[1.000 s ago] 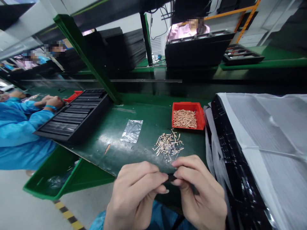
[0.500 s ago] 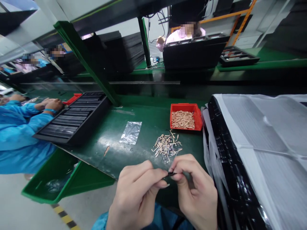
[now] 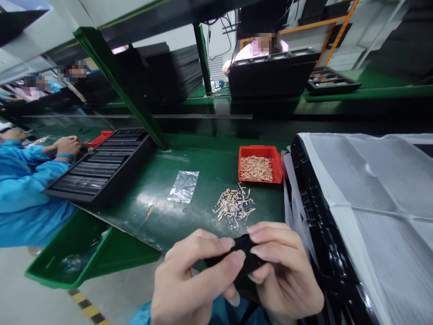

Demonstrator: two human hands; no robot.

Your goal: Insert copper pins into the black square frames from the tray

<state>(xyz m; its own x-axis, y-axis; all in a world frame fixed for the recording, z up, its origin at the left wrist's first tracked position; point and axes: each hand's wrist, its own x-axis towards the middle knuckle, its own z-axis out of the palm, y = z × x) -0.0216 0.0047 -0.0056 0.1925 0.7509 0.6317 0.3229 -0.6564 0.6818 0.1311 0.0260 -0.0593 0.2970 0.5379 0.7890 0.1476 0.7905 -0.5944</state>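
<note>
Close to me, over the near edge of the table, a flat black piece (image 3: pixel 246 256) is held between both hands; its exact kind is unclear and much of it is covered by fingers. My left hand (image 3: pixel 196 275) is closed on its left side, thumb and fingertips pressing it. Gripping the right side is my right hand (image 3: pixel 287 268), fingertips along the top and edge. Just beyond my hands lies a loose pile of small beige and dark strips (image 3: pixel 234 204). Behind that pile, a red bin (image 3: pixel 260 177) holds many thin beige strips (image 3: pixel 256 168).
A clear plastic bag (image 3: pixel 183 187) lies on the green table (image 3: pixel 203 151). To the left are a black tray (image 3: pixel 98 167) of dark strips, a green bin (image 3: pixel 54 284) and a co-worker's blue sleeve (image 3: pixel 30 194). White-sheeted stacks (image 3: pixel 382 189) stand at right. A green post (image 3: pixel 118 85) rises ahead.
The black piece has turned from edge-on so that its broad face shows. My fingers have shifted over it, and my right hand has moved slightly right.
</note>
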